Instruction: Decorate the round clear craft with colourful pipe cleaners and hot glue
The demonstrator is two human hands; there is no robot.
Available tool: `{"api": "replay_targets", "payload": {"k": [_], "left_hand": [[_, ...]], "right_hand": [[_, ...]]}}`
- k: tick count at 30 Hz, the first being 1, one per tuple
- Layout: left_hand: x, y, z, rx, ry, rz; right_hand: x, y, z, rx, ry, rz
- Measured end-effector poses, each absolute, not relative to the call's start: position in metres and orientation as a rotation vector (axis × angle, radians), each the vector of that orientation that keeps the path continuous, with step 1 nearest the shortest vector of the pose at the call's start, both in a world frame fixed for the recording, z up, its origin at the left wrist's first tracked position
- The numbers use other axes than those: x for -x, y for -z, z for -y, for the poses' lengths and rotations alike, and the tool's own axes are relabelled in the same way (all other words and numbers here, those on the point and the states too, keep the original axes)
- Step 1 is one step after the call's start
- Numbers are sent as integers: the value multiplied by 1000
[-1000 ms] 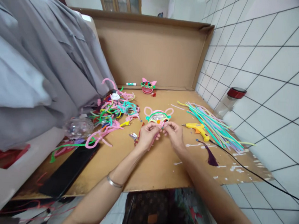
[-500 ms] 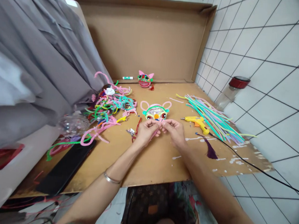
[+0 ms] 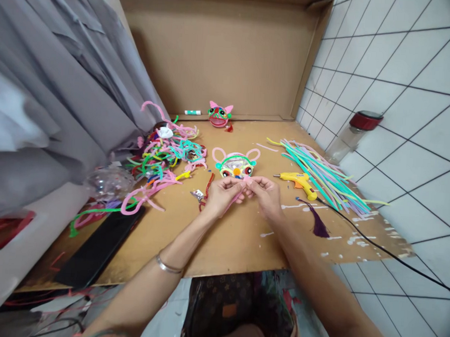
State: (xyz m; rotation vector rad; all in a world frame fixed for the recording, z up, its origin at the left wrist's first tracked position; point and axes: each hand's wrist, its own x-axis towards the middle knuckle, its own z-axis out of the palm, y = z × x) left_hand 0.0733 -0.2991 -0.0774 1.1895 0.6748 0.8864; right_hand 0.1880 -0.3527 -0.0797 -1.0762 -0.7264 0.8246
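A pink pipe cleaner (image 3: 232, 202) is pinched between the fingertips of my left hand (image 3: 223, 193) and my right hand (image 3: 265, 194), which meet over the table. Both hands are closed, thumbs against fingers. Just beyond them lies a pipe-cleaner animal head (image 3: 237, 162) with pink loop ears, a green band, round red-and-black eyes and an orange nose. My hands hide its lower part. Left of my left hand are a pair of scissors (image 3: 201, 200), partly covered, and a dark red strip (image 3: 209, 184).
A tangle of coloured pipe cleaners (image 3: 161, 157) lies left, near a black slab (image 3: 99, 250). On the right are a yellow glue gun (image 3: 298, 182), straight pipe cleaners (image 3: 324, 176), a purple tassel (image 3: 319, 223) and a jar (image 3: 345, 139). A finished-looking head (image 3: 218, 115) sits behind.
The view has shifted slightly. My hands stay together on the pink pipe cleaner, with only a small shift of the fingers.
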Motion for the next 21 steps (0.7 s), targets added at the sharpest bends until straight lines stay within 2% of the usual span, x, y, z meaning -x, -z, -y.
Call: {"api": "replay_targets", "payload": {"k": [21], "left_hand": [[-73,69,304,-1243,-869,-697]], "right_hand": [[-190,86,352,1106,-765,752]]}}
